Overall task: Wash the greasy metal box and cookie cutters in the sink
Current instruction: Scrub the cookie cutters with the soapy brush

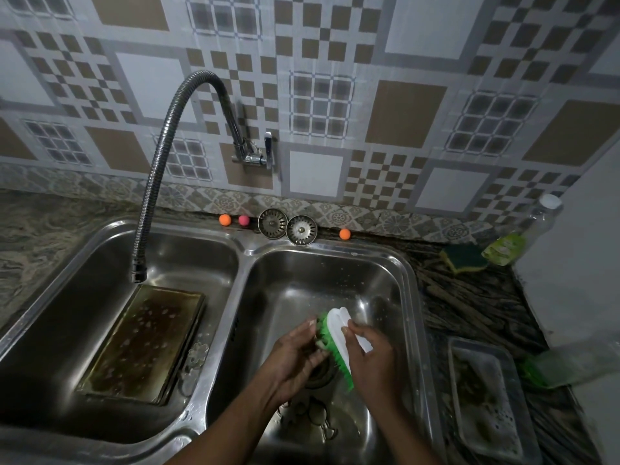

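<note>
Over the right basin of the steel double sink (407, 283), my right hand (374, 364) grips a white scrubbing brush with green bristles (342, 340). My left hand (295, 360) holds a small cookie cutter (320, 344) against the bristles; the cutter is mostly hidden by my fingers. Several more cookie cutters (315, 414) lie on the basin floor below my hands. A greasy, browned metal box part (144, 340) lies in the left basin, wet with drops, and a flower-shaped cutter (198, 352) leans beside it. Another metal box part (486, 397) sits on the counter at right.
A flexible steel tap hose (151, 182) arches over the left basin. Two sink strainers (287, 226) and small coloured balls (224, 220) line the back ledge. A green and yellow sponge (464, 258), a soap pouch (503, 248) and a clear plastic bottle (540, 216) stand at right.
</note>
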Tool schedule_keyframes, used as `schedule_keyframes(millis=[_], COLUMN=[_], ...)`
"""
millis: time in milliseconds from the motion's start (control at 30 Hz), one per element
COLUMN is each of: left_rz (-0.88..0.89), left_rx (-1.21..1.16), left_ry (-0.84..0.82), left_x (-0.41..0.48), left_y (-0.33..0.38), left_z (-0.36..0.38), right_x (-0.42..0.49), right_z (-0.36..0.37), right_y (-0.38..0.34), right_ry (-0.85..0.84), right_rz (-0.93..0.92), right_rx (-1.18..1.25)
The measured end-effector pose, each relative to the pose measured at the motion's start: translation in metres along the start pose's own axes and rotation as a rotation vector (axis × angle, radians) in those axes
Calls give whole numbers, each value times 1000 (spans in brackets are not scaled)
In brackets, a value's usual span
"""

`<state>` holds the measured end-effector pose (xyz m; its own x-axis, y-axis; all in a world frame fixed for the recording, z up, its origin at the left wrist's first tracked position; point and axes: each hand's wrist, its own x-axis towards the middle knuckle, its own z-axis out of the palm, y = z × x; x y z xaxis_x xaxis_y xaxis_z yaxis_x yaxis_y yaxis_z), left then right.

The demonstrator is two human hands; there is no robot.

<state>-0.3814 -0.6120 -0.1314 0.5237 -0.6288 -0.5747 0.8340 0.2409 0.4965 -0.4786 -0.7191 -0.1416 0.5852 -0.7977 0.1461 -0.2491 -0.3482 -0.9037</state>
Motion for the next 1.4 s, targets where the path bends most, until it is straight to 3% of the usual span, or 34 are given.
schedule_keyframes(millis=[200,300,467,800,1033,1200,1400], left_rz=[-30,-33,-84,-68,50,188,182], left_rx=[14,8,0,31,380,818,511], left_ry=[67,78,108,77,-14,-9,115], left_x=[2,3,9,17,19,23,18], left_y=[-3,-5,-9,-8,-7,0,2], left_z=[-4,-1,0,-6,-20,-34,-39], right_x=[11,14,13,4,10,16,20], right_z=[-3,-7,-6,-2,-15,-23,-26], right_y=[7,5,9,4,-6,-12,-11], right_ry=[19,-77,-70,-94,46,-159,-181], right_rz=[12,-87,-122,-140,116,164,187], right_rx=[-51,-88,-124,-112,67,88,82])
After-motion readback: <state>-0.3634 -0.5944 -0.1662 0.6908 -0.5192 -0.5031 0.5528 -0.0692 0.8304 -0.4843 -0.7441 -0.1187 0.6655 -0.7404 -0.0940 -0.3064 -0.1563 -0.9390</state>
